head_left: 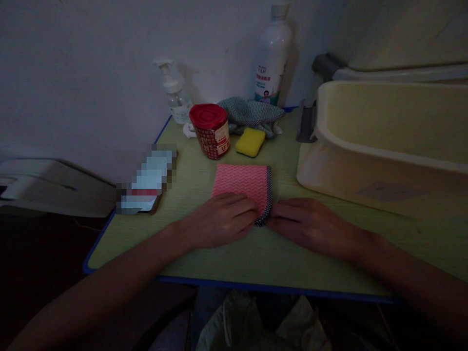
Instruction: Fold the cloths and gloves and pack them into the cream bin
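Observation:
A pink cleaning cloth (241, 180) with a black-and-white checked edge lies folded into a small square on the table. My left hand (226, 219) rests over its near side, fingers bent and pressed together on the fabric. At the near right corner, my right hand (310, 222) pinches the checked edge between thumb and fingers. The undersides of both hands' fingertips are hidden. Just beyond the cloth sits a yellow sponge (250, 142), with a red-topped round pack (210, 131) to its left.
A cream plastic bin (310, 165) with grey clips stands on the right. Behind are a crumpled grey-green cloth (248, 114), a tall white bottle (273, 58) and a pump bottle (178, 100). A phone (149, 178) lies on the left of the green, blue-edged table (234, 263).

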The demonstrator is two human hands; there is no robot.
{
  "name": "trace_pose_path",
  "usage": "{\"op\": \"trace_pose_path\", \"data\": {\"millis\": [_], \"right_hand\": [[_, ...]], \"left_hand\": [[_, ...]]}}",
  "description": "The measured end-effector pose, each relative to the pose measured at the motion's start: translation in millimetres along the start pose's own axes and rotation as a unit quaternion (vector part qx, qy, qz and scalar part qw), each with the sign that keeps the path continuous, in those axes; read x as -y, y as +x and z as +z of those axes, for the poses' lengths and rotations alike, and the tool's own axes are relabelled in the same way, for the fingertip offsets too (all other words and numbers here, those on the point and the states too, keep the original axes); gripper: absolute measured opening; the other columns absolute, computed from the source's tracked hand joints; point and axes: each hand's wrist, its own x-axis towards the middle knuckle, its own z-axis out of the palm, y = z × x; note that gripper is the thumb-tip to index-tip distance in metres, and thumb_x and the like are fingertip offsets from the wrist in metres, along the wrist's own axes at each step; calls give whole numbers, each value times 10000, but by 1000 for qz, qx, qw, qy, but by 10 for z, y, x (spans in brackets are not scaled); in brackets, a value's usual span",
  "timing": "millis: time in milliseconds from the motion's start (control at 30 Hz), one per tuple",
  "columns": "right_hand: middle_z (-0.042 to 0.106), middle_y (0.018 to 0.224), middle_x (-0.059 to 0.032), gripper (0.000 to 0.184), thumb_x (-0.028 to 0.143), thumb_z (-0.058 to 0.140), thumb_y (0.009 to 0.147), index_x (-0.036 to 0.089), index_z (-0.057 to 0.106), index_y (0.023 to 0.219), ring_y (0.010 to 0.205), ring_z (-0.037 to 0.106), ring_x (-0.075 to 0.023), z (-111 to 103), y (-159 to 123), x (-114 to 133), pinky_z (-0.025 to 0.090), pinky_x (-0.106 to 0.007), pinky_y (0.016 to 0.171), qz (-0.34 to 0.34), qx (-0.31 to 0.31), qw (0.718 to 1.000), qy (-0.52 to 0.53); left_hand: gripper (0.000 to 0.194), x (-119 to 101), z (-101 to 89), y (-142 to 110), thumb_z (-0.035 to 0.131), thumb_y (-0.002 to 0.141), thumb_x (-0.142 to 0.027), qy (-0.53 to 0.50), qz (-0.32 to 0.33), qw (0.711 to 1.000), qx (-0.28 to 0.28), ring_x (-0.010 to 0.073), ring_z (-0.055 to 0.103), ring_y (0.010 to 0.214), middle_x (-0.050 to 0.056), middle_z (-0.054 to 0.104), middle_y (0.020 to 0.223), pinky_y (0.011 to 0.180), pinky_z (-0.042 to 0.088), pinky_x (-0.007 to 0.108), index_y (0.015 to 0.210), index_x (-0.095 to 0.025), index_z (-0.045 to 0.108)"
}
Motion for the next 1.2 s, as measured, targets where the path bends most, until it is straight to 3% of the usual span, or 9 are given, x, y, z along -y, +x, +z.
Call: {"op": "trace_pose_path", "data": {"millis": [267,467,533,633,733,833,1000,1100,1200], "right_hand": [[573,661,-6,321,208,348,964,151,591,763,565,510,-106,-10,7,-7,393,-243,539,-17,0,999,-28],[618,800,-26,173,200,422,925,162,590,940,692,577,-130,-62,14,40,447,-250,605,55,30,998,-28],[632,865,-41,196,187,416,925,158,580,1027,758,595,-141,-62,15,43,467,-265,660,50,26,998,-27],[637,888,-51,233,170,374,942,150,596,1009,790,599,-141,-49,15,31,476,-273,706,14,24,999,-18],[628,832,-53,268,179,349,953,142,614,954,746,586,-140,-41,17,23,472,-269,678,-2,16,1000,-24],[620,803,-54,299,178,329,959,134,623,924,723,574,-138,-49,24,38,467,-263,652,-12,19,999,-30],[619,792,-42,282,162,345,949,143,624,914,717,578,-133,-66,30,64,472,-263,669,12,34,999,-41],[636,785,-38,300,180,328,956,157,623,911,707,585,-139,-53,16,44,472,-278,670,5,35,996,-78],[672,872,-70,370,197,262,976,148,629,975,747,594,-157,-30,-6,9,478,-309,662,-44,33,989,-138]], "left_hand": [[216,6,-38,7,419,888,-155,-21,1,997,68,176,590,767,72,645,833,704,517,300,833,-119,625],[217,66,-123,-1,419,861,-99,-207,-60,972,96,168,581,877,108,617,928,776,497,279,900,-107,632],[233,100,-127,4,413,853,-62,-261,-89,956,105,147,579,892,87,610,934,791,487,257,903,-124,631],[233,145,-93,11,413,857,-46,-292,-135,941,102,116,579,838,48,599,891,760,483,232,841,-144,623],[211,165,-40,5,426,845,-38,-272,-169,945,63,114,574,841,46,588,907,756,487,234,836,-141,610],[211,169,-11,-19,445,833,-52,-235,-175,954,55,147,563,973,85,581,1018,847,488,280,947,-128,606],[371,194,-3,-91,442,875,-155,-146,-154,969,126,241,367,1313,169,426,1383,1060,349,449,1242,-127,488],[450,203,8,-121,390,913,-210,-101,-142,970,170,245,228,1397,162,328,1471,1105,249,497,1358,-149,368],[474,200,18,-129,360,926,-228,-81,-142,967,193,233,167,1417,148,289,1496,1113,218,497,1393,-155,317]]}}
